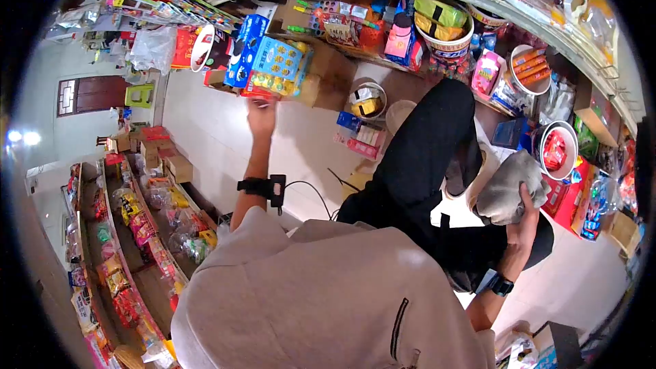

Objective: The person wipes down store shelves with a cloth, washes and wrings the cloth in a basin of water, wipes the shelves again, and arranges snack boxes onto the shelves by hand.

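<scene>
My left hand (262, 117) reaches forward, its fingers curled at the red lower edge of a display box (279, 58). This box has a blue printed lid and small yellow packs in its front; the fingertips are partly hidden there. A darker blue box (247, 44) stands against its left side, and a brown cardboard box (328, 72) is on its right. My right hand (525, 208) is closed around a crumpled grey cloth (507, 188), held above the floor beside my bent leg.
Along the lower shelf stand white tubs of packets (447, 34), a tub of orange packs (531, 68) and a tub of red packets (557, 150). A small bucket (367, 100) sits on the floor. Snack racks (133, 232) line the left. A black cable (311, 188) runs near my left arm.
</scene>
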`<state>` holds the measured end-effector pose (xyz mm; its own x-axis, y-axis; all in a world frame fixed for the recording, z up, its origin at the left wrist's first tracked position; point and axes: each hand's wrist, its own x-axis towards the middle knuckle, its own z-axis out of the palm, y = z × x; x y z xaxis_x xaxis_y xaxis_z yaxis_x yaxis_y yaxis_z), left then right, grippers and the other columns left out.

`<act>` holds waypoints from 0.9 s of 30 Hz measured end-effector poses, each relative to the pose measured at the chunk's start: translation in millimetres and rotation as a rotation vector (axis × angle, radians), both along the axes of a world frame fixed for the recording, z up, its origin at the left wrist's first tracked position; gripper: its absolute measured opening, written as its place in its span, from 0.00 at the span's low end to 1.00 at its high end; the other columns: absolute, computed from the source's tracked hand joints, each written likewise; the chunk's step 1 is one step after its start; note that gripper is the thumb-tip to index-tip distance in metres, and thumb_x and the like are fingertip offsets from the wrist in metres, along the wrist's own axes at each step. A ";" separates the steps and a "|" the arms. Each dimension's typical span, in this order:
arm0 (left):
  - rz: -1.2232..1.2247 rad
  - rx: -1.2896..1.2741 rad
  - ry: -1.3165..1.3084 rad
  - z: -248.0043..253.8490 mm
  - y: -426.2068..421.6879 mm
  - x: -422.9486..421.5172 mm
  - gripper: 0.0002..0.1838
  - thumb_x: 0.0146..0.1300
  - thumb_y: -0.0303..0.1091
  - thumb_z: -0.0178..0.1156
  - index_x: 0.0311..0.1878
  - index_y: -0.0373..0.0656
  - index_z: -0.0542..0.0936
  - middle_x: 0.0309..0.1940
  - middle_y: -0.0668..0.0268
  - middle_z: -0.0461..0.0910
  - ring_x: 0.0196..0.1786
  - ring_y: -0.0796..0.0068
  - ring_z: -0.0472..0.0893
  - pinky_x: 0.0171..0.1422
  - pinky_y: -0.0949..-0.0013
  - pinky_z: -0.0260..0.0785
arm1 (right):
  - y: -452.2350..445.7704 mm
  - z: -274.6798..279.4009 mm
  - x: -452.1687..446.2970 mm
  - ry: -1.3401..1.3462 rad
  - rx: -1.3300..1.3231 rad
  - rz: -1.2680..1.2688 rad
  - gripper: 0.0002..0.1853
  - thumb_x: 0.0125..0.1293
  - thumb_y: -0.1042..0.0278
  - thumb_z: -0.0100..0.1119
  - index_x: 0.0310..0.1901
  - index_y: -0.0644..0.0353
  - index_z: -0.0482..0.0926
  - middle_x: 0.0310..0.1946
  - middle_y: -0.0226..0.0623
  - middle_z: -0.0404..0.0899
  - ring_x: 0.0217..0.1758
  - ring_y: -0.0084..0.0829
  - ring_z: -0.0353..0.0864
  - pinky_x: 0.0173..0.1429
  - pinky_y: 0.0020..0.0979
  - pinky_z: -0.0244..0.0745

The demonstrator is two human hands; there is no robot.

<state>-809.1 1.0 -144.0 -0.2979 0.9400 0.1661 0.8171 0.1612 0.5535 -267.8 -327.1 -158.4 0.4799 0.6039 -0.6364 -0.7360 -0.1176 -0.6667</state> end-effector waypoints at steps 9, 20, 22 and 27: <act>-0.018 0.318 -0.128 52.8 55.5 -68.5 0.47 0.50 0.45 0.79 0.65 0.29 0.64 0.58 0.54 0.71 0.57 0.64 0.73 0.64 0.63 0.67 | 11.6 8.5 -7.4 -0.023 -0.003 0.004 0.31 0.67 0.71 0.63 0.69 0.63 0.64 0.63 0.40 0.73 0.65 0.37 0.73 0.67 0.41 0.70; -0.465 0.258 0.237 53.9 84.3 -116.3 0.31 0.58 0.28 0.69 0.66 0.34 0.72 0.63 0.56 0.77 0.62 0.63 0.78 0.69 0.61 0.67 | 0.0 -46.3 12.5 -0.113 -0.038 0.053 0.17 0.63 0.67 0.65 0.50 0.67 0.78 0.39 0.40 0.83 0.37 0.34 0.83 0.40 0.35 0.80; -0.377 0.132 -0.021 66.7 84.5 -125.2 0.29 0.56 0.28 0.70 0.61 0.31 0.75 0.53 0.53 0.83 0.57 0.61 0.80 0.66 0.61 0.68 | -1.0 -61.4 19.9 -0.063 -0.030 0.096 0.20 0.62 0.66 0.67 0.53 0.65 0.77 0.44 0.39 0.83 0.45 0.34 0.83 0.48 0.36 0.80; -0.444 0.064 -0.264 110.4 84.0 -101.4 0.29 0.59 0.19 0.64 0.64 0.30 0.67 0.48 0.55 0.82 0.46 0.69 0.81 0.53 0.70 0.74 | 1.1 -41.0 28.5 -0.037 0.127 0.053 0.21 0.63 0.67 0.67 0.56 0.64 0.77 0.47 0.34 0.82 0.47 0.28 0.81 0.50 0.32 0.77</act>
